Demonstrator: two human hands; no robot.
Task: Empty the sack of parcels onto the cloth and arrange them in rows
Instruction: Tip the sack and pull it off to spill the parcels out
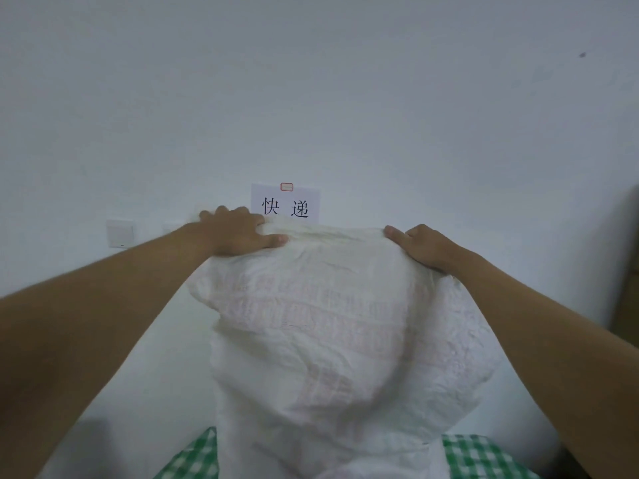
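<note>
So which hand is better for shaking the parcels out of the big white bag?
Neither alone, probably. The left hand and the right hand each grip a top corner of the sack, which hangs bulging over the green checked cloth. Shaking likely needs both.

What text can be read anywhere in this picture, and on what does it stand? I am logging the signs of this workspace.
"快递": black characters on the white paper sign on the wall behind the sack.
Small red-edged label at the top of that sign: too small to read.
Sack: faint pinkish bands, nothing readable.
Wall switch: nothing readable.
</note>
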